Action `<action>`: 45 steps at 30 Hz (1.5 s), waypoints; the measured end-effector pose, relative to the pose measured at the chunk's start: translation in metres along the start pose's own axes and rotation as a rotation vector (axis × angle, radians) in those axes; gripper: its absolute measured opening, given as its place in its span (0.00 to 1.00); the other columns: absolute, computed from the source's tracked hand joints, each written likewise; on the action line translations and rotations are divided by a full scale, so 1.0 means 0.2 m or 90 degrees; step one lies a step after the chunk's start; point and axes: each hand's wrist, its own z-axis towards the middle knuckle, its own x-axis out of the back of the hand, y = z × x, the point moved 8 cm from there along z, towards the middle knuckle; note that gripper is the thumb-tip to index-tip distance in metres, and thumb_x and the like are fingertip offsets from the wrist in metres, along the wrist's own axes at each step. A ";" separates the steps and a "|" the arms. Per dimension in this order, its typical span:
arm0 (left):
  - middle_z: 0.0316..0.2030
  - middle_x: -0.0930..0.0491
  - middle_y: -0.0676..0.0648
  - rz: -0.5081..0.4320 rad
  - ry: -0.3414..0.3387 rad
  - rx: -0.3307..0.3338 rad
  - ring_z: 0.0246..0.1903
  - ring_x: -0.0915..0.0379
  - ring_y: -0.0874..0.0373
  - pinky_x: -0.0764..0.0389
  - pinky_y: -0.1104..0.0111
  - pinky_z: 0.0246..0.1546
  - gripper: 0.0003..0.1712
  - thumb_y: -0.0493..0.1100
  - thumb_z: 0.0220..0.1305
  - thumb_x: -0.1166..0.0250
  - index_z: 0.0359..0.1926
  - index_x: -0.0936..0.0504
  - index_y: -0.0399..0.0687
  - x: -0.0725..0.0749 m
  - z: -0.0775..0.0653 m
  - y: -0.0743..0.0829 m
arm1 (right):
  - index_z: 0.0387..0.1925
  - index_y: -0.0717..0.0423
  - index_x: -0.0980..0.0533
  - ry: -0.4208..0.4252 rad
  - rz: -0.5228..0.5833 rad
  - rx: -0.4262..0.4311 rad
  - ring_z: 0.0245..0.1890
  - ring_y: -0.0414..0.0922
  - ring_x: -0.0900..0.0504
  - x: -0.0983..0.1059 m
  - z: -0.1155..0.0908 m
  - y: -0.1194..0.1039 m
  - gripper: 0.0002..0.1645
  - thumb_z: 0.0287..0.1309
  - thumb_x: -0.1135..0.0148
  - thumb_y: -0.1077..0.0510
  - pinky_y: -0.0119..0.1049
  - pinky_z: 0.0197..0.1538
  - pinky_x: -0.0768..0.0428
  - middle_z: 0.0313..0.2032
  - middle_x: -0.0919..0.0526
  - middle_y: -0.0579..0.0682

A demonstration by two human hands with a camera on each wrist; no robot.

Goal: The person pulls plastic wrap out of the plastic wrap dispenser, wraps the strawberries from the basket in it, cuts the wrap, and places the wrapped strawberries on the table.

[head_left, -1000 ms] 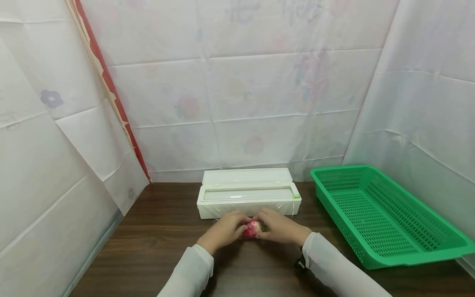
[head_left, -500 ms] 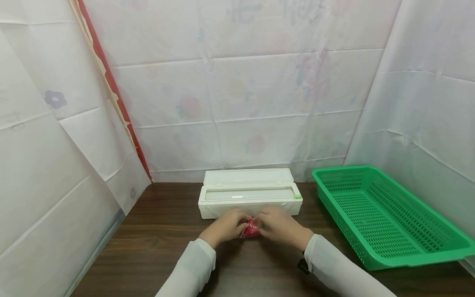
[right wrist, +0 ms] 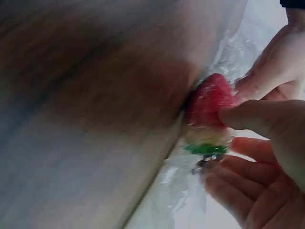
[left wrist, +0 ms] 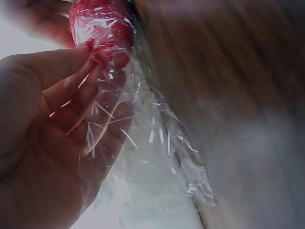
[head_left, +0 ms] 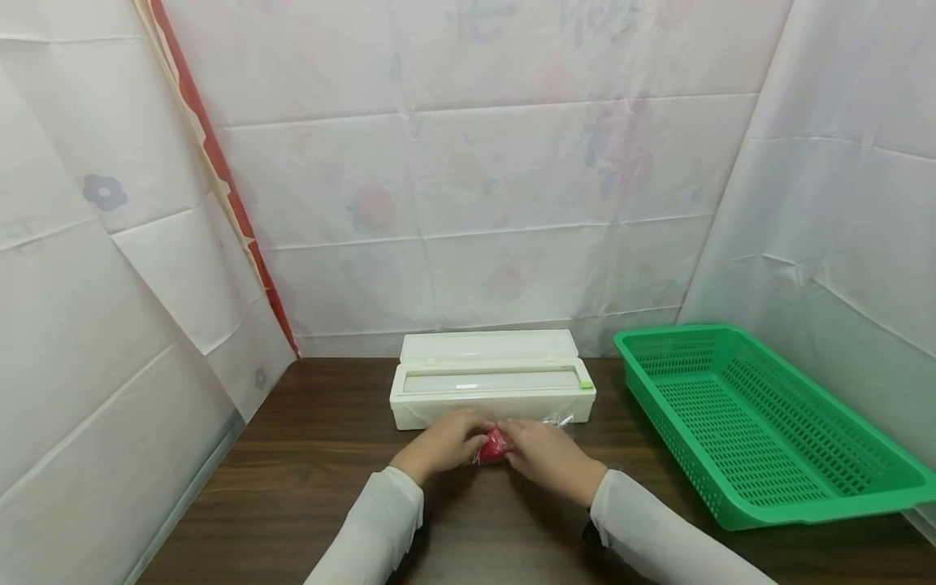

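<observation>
Pale printed sheets [head_left: 468, 179] hang around a dark wood-grain desk [head_left: 292, 487], with a red strip [head_left: 201, 130] running down the left corner. The left hand [head_left: 448, 443] comes in from the near edge, its grip pinching one end of a red strawberry-shaped piece [head_left: 493, 446]. This piece lies low over the desk, between the hands, wrapped in clear film [left wrist: 143, 157]. Just behind it is a long white box [head_left: 420, 417], lid [head_left: 490, 347] swung back, a pale surface inside its recessed opening and a green tab [head_left: 586, 385] at the right end. The right hand [head_left: 548, 457] also has the piece in its grip, thumb on its red side. Farthest right, the green basket [head_left: 746, 455] shows its slotted floor.

Half a second ago the right hand was blurred; now it is sharper, and film sticks out beyond it. Box and basket have stayed put.
</observation>
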 end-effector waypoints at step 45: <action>0.45 0.17 0.46 0.128 -0.012 0.034 0.47 0.21 0.52 0.19 0.59 0.50 0.24 0.24 0.53 0.30 0.51 0.16 0.43 0.10 -0.21 -0.03 | 0.48 0.53 0.21 -0.047 0.109 -0.062 0.36 0.41 0.17 -0.04 0.00 0.14 0.21 0.56 0.25 0.53 0.37 0.39 0.17 0.43 0.13 0.48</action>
